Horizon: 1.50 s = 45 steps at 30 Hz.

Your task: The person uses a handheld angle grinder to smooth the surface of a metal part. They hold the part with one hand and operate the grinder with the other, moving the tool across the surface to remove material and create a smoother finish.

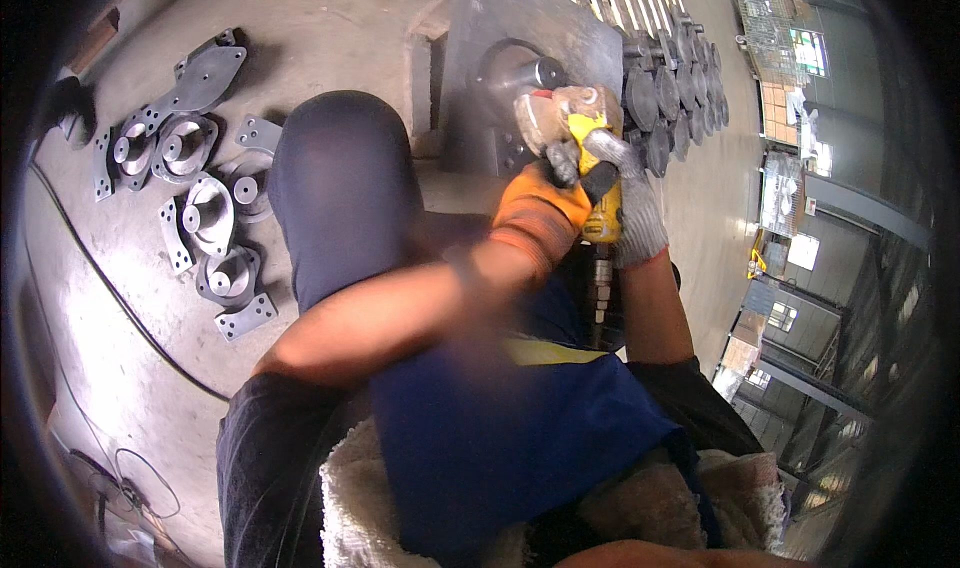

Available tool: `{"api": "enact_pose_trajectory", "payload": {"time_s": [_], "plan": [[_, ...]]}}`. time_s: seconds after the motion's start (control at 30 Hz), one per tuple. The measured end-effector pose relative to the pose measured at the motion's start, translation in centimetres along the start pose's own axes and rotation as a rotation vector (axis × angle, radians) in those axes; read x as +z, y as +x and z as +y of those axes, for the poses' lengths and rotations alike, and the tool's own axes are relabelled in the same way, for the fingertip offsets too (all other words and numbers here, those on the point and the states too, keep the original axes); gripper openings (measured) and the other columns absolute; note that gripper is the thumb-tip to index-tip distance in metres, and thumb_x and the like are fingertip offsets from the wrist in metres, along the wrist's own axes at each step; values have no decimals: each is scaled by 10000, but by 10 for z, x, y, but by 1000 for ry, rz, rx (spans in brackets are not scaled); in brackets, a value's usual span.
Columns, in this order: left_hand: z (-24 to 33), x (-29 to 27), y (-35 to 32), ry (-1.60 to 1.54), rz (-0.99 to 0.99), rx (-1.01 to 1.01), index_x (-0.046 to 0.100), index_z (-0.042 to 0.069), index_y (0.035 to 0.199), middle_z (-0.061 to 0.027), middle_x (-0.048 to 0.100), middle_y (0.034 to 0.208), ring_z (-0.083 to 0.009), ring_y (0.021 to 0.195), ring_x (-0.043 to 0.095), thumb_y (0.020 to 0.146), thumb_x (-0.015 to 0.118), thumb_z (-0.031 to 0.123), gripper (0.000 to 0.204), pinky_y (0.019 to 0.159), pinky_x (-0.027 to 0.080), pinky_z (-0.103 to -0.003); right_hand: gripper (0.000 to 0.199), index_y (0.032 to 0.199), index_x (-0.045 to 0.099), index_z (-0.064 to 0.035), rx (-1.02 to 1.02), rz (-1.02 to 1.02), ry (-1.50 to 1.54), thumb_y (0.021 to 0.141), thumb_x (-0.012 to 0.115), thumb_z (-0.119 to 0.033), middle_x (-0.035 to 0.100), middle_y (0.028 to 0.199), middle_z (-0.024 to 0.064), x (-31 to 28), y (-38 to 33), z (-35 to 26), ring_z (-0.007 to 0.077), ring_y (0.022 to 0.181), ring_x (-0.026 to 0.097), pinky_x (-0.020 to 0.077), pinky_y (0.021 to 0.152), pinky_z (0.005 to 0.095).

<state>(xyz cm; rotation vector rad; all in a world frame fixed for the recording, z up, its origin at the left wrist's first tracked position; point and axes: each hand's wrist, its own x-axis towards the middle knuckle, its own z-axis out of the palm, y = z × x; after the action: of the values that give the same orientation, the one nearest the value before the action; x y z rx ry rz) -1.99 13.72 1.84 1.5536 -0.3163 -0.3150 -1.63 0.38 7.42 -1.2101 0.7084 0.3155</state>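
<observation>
My left hand, in an orange glove with dark fingertips, is closed round the near side of a yellow angle grinder. My right hand, in a grey knitted glove, wraps the grinder's body from the right. A hose fitting hangs from the tool's lower end. The grinder's worn, dusty head lies against or just over a dark metal part with a round boss; whether they touch, I cannot tell. That part rests on a grey metal work surface.
Several flanged metal parts and drilled plates lie on the floor to the left, beside a black hose. Rows of dark round parts stand at the right behind the work surface. My bent knee is close to it.
</observation>
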Motion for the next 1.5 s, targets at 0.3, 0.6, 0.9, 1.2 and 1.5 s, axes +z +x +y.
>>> {"api": "enact_pose_trajectory", "payload": {"time_s": [0.3,0.6,0.9,1.2,1.5], "plan": [[20,-1,-13,259,-132,233,509,145,1279,-177,622,1131,-336,1026,606,872,585,215,419,860,486,-426,444,1106,544,1,-33,88,-163,809,625,-319,583,814,100,-1,-23,-12,179,676,568,493,637,278],[28,-11,-1,527,-223,184,574,133,1226,-143,627,1194,-328,1052,617,948,440,311,356,881,499,-412,411,1112,565,-9,-78,-10,-297,824,630,-295,597,838,94,14,2,-23,173,714,577,491,673,265],[16,21,-2,113,-166,321,610,110,1152,-115,653,1116,-310,1048,603,925,475,386,382,922,457,-401,343,938,565,4,-223,8,-87,824,614,-315,580,829,119,-2,-39,-22,188,719,574,487,679,276],[13,48,-14,17,-351,84,606,83,1110,-139,668,1052,-285,930,646,853,504,164,288,770,512,-386,290,860,559,0,-238,-130,90,848,610,-285,582,849,135,-47,-52,4,235,808,582,497,801,323],[-47,81,-2,-20,-553,-154,552,70,1189,-73,609,1176,-191,1011,610,990,432,217,275,891,480,-314,248,1030,533,9,-42,-176,462,894,600,-187,587,862,119,-105,-40,39,211,782,600,537,736,295]]}}
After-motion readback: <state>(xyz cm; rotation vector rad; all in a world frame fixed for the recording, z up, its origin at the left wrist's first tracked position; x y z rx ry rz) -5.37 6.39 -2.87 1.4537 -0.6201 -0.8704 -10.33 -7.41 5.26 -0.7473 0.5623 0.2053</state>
